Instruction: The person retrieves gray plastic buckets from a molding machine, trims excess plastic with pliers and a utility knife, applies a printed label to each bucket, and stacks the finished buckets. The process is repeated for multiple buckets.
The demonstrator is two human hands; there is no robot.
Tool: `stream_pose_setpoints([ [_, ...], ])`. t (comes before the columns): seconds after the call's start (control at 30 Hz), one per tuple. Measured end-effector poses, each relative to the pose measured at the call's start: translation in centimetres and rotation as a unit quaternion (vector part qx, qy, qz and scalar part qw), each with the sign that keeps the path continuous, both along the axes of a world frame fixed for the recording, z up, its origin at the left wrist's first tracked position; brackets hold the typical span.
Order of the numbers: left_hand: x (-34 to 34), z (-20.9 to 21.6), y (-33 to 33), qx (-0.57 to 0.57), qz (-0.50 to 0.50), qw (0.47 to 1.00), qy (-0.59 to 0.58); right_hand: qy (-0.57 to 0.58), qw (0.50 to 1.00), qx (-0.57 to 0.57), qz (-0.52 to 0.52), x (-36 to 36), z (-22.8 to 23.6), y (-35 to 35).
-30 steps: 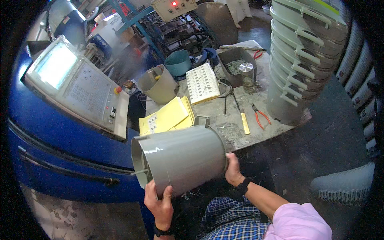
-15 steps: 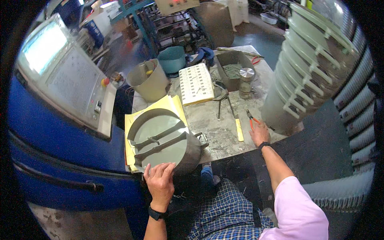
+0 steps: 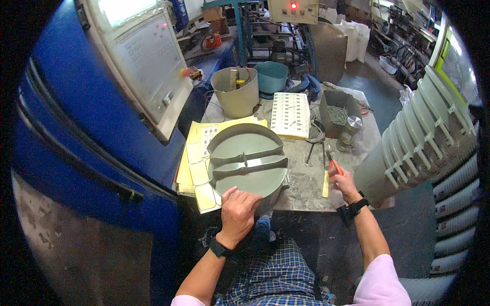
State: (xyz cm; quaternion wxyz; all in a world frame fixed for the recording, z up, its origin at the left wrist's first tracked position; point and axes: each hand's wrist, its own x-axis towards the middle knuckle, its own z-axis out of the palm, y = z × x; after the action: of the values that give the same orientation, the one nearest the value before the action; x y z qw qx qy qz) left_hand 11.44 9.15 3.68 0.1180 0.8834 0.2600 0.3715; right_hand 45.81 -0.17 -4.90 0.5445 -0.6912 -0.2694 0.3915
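A round grey plastic bucket (image 3: pixel 246 176), split across the middle by a double divider, lies with its open side up near the table's front edge. My left hand (image 3: pixel 240 214) is closed on its near rim; the fingertips are partly hidden behind the hand. Orange-handled pliers (image 3: pixel 335 167) are in my closed right hand (image 3: pixel 345 184), lifted a little over the table with their jaws pointing away from me. A yellow-handled tool (image 3: pixel 325 183) rests just left of that hand. Yellow sheets (image 3: pixel 190 155) spread under and beside the bucket.
A tall leaning stack of nested grey buckets (image 3: pixel 390 160) stands at the table's right. Farther back are a beige bucket (image 3: pixel 236 97), a teal tub (image 3: pixel 271 76), a white card (image 3: pixel 290 115), a box of small grey parts (image 3: pixel 337 113) and a jar (image 3: pixel 349 132). A blue machine (image 3: pixel 102 132) borders the left.
My right hand has picked the pliers up off the table. My left hand stays at the bucket's near rim. The whole view has shifted, with things now farther right.
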Motion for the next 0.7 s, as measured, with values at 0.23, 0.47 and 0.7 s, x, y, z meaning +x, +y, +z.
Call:
stream_pose_setpoints([
  [0.23,-0.4,-0.4,0.0,-0.003,-0.015,1.0,-0.008,-0.669,0.697,0.126,0.225,-9.1,13.5,5.4],
  [0.47,-0.8,-0.7,0.1,-0.005,-0.016,1.0,0.001,-0.832,0.468,0.003,0.298,-13.8,15.8,9.4],
  [0.7,-0.4,-1.0,0.7,-0.007,-0.019,1.0,-0.018,-0.866,0.38,0.088,0.313,-13.8,15.4,12.1],
])
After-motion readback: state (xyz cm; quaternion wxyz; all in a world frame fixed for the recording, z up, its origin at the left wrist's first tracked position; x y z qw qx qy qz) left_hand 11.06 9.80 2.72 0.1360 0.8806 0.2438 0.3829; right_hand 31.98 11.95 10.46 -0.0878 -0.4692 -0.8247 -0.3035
